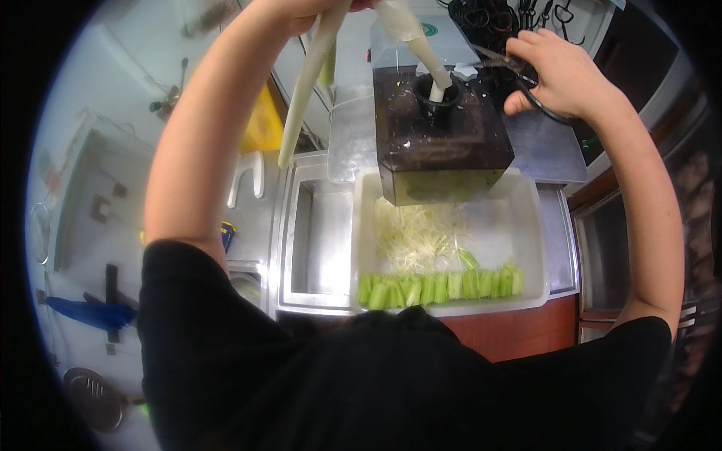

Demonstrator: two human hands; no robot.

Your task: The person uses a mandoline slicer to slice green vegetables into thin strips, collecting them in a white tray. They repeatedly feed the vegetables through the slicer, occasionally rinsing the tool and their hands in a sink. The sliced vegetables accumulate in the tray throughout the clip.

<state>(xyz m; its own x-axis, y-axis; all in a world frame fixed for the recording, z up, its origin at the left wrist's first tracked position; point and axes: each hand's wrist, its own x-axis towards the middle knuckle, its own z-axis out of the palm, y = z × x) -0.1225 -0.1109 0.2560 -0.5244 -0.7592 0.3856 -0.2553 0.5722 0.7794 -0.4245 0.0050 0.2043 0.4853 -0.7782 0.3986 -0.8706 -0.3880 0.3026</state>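
Note:
At the top edge, my left hand (298,12) is partly cut off by the frame. It grips pale leek-like stalks; one long stalk (307,93) hangs down on the left. Another stalk (427,55) slopes down, its end inside the black feed tube (437,107) of a vegetable-cutting machine (443,141). My right hand (564,70) holds scissors (510,63) to the right of that tube, blades pointing left towards the machine. Below the machine's dark box, a white plastic tub (538,248) contains fine pale shreds (420,237) and a row of cut green stalk pieces (440,287).
The tub rests across a stainless steel sink (321,242). A metal sheet (350,141) lies under the machine. Left of the sink are a yellow board (265,121) and a white curved object (256,175). Dark cables (488,25) and hanging tools (564,17) are behind, at the right.

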